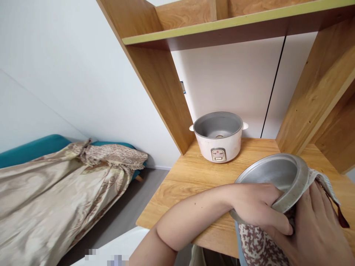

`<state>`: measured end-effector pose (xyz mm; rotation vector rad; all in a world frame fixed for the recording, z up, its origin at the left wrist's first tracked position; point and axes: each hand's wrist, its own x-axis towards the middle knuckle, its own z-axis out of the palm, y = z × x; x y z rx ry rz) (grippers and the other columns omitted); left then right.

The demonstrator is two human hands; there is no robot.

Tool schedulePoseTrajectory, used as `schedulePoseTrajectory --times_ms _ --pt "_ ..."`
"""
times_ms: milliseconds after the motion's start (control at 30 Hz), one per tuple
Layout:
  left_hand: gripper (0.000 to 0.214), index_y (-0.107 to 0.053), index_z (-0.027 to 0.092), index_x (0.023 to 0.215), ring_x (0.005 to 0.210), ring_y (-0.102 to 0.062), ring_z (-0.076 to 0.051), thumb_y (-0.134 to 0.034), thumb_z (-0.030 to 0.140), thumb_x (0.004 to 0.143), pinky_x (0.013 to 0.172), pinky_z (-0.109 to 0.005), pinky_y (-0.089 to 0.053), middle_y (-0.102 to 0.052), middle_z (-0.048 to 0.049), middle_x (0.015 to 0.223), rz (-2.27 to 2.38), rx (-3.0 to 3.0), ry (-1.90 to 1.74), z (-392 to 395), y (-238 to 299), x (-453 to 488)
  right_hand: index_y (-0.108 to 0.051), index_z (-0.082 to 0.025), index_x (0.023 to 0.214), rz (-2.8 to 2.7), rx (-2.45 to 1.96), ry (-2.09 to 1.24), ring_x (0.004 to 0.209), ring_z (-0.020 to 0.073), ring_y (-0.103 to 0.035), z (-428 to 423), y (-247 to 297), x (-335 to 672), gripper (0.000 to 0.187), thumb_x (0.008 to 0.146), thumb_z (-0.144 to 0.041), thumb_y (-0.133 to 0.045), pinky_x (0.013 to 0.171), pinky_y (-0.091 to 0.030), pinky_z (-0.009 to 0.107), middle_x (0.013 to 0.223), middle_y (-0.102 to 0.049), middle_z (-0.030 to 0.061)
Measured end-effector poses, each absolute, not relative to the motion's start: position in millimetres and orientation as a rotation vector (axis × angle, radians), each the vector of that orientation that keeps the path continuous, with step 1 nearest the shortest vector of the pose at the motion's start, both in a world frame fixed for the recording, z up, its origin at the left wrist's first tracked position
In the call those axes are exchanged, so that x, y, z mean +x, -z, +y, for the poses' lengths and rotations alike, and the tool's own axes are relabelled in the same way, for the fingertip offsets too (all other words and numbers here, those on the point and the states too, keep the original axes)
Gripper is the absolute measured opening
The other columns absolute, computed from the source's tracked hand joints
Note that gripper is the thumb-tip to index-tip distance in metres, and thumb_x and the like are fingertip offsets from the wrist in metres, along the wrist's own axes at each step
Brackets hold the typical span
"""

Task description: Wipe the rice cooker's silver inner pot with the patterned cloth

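Left hand (257,207) grips rim of dull aluminium inner pot (273,177), empty, tilted above light wooden desk (194,177). Right hand (313,229) clasps patterned brown-white cloth (255,245) against pot's underside. Beyond fingertips: lidless white round rice cooker (218,137), empty.

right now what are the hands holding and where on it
Both hold the metal inner pot, tilted on its side. The left hand grips its rim at the near edge; the right hand presses a patterned cloth against its outer wall and underside.
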<state>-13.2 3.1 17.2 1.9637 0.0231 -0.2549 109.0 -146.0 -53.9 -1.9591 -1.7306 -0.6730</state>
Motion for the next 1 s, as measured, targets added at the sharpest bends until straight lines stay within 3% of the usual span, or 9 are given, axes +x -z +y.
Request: schedulePoseTrajectory --times_ms 233,600,800,1000 --pt "0.027 -0.055 0.017 0.065 0.068 -0.053 -0.013 -0.065 0.041 0.073 0.061 -0.027 -0.046 -0.053 0.0027 0.064 0.034 1.926 0.264 2.9 -17.5 -11.8 -0.033 0.009 0.144 -1.699 -1.966 0.762 0.124 0.0532 -0.05 -144.3 47.4 97.5 0.097 0.089 -0.07 -0.041 0.093 -0.049 0.065 0.136 -0.047 0.038" --pt "0.034 -0.054 0.016 0.057 0.059 -0.049 -0.011 -0.062 0.042 0.078 0.057 -0.027 -0.045 -0.049 0.0029 0.053 -0.035 1.901 0.317 6.7 -12.6 -12.9 -0.032 -0.003 0.15 -1.695 -1.989 0.595 0.135 0.0487 -0.045 -144.9 51.1 110.9 0.103 0.082 -0.078 -0.05 0.103 -0.044 0.065 0.147 -0.044 0.0301" --pt "0.026 -0.064 0.014 0.07 0.075 -0.061 -0.017 -0.068 0.04 0.071 0.07 -0.03 -0.053 -0.065 -0.0016 0.071 0.067 1.819 0.365 7.2 -5.4 -9.8 -0.032 -0.006 0.152 -1.686 -1.951 0.593 0.135 0.0444 -0.047 -145.0 47.0 113.8 0.096 0.086 -0.073 -0.05 0.102 -0.048 0.058 0.147 -0.047 0.027" --pt "0.03 -0.062 0.014 0.07 0.075 -0.061 -0.017 -0.067 0.044 0.073 0.07 -0.03 -0.052 -0.064 -0.0019 0.071 0.008 1.889 0.33 7.2 -9.6 -10.0 -0.035 -0.001 0.149 -1.712 -1.952 0.615 0.131 0.0489 -0.048 -145.4 49.9 114.5 0.101 0.084 -0.078 -0.048 0.099 -0.048 0.063 0.144 -0.047 0.0315"
